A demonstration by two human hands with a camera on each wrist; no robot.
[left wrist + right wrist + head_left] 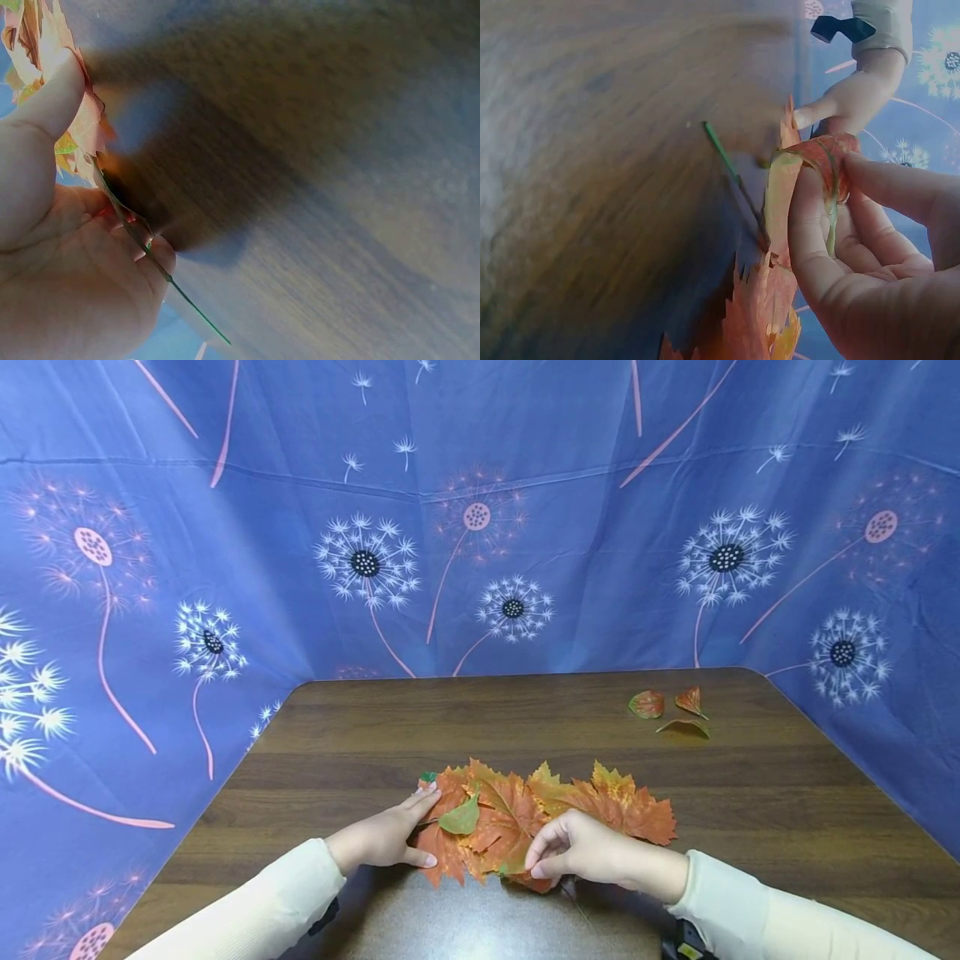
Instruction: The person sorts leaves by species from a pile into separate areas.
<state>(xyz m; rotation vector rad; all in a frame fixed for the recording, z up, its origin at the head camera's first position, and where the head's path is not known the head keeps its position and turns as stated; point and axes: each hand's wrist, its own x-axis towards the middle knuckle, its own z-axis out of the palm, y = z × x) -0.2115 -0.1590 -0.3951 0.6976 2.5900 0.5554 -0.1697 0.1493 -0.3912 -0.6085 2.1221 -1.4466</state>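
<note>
A row of orange artificial maple leaves (pixel 510 827) lies across the middle of the table. My left hand (pixel 390 835) rests on its left end, fingers straight and thumb spread. A small green leaf (pixel 460 817) lies on top, beside that hand's fingers. At the front edge of the row my right hand (pixel 573 852) pinches a small red-green leaf (pixel 829 161) between thumb and fingers, its pale stem running down along the fingers. Below the left palm, a thin green-tipped stem (pixel 172 281) sticks out from the leaves in the left wrist view.
Three small red-and-green leaves, one a curled leaf (pixel 684 727), lie at the back right of the wooden table (pixel 360 718). A blue cloth (pixel 585 552) with dandelion prints hangs behind and beside the table. Another green-tipped stem (pixel 720 150) juts out near the right hand.
</note>
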